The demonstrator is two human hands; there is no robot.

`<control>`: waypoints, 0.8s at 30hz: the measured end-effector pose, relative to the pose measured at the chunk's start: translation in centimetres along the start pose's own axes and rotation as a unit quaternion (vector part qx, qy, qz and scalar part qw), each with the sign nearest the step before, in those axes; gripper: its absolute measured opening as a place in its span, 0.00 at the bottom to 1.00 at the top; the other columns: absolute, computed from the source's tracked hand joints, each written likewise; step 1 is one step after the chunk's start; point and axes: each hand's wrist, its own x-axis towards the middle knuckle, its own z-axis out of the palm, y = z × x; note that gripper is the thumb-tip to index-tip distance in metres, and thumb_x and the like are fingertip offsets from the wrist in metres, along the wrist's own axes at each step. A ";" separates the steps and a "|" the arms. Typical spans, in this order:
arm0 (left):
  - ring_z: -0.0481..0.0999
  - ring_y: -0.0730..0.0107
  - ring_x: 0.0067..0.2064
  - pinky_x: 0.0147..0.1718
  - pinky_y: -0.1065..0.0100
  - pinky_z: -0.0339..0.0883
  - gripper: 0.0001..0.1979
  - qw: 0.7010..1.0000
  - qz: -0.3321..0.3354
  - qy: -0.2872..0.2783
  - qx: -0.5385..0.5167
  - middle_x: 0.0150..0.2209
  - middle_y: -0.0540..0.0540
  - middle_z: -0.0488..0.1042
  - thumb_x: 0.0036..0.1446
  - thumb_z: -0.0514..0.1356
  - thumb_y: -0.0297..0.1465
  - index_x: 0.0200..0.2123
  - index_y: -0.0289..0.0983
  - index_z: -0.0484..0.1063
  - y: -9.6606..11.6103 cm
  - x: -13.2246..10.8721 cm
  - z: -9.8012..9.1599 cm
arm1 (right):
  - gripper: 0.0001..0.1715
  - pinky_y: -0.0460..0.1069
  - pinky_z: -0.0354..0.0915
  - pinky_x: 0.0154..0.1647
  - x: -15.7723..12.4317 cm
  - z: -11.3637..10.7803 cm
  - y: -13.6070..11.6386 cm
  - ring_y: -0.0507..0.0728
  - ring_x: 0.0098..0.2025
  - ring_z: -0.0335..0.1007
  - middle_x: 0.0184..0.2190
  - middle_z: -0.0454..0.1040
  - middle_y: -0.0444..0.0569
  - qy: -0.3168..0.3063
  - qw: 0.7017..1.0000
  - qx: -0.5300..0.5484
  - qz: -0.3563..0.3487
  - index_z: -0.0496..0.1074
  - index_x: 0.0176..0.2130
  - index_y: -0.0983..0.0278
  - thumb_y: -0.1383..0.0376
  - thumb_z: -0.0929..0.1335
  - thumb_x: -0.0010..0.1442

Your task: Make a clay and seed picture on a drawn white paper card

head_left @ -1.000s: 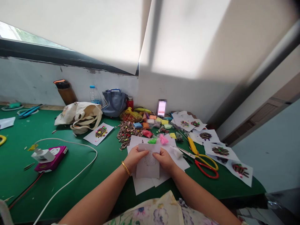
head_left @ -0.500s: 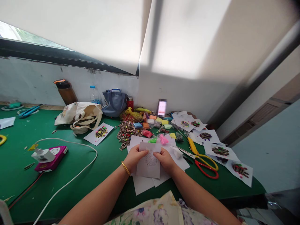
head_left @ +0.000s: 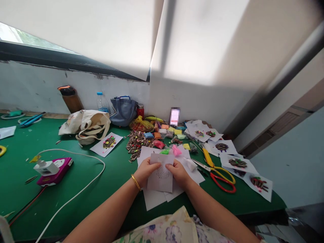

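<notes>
Head view, left hand, right hand, both grips clamped on thin white paper sheet, oval dotted outline

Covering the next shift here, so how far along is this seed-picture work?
Done: several seed-covered pictures at the right. In hand: a sheet with a bare outline, held by the left hand and right hand. Remaining: the loose sunflower seeds and coloured clay packs.

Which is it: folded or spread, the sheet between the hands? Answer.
Spread: the sheet lies open under the left hand and right hand, no fold showing.
</notes>
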 end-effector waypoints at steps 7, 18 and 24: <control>0.77 0.63 0.33 0.33 0.66 0.70 0.26 1.000 0.012 0.002 0.015 0.35 0.42 0.79 0.37 0.73 0.37 0.41 0.32 0.75 0.1 0.0 -0.1 | 0.20 0.50 0.66 0.36 -0.1 0.1 -0.2 0.58 0.33 0.73 0.33 0.78 0.46 0.004 1.000 -0.013 -0.002 0.74 0.42 0.64 0.56 0.71 0.50; 0.78 0.59 0.36 0.36 0.63 0.70 0.26 0.999 0.020 0.007 0.035 0.37 0.41 0.80 0.37 0.73 0.37 0.41 0.33 0.76 -0.3 0.2 -0.1 | 0.21 0.51 0.67 0.35 -0.1 0.2 -0.2 0.58 0.35 0.72 0.34 0.77 0.47 0.008 0.999 -0.045 -0.004 0.74 0.41 0.64 0.55 0.72 0.49; 0.78 0.58 0.35 0.37 0.63 0.70 0.25 0.999 0.023 0.009 0.036 0.37 0.40 0.80 0.39 0.72 0.38 0.40 0.32 0.76 -0.3 0.2 0.0 | 0.21 0.51 0.67 0.36 0.0 0.2 -0.2 0.59 0.35 0.72 0.33 0.77 0.46 -0.004 0.999 -0.050 -0.007 0.74 0.41 0.64 0.55 0.72 0.49</control>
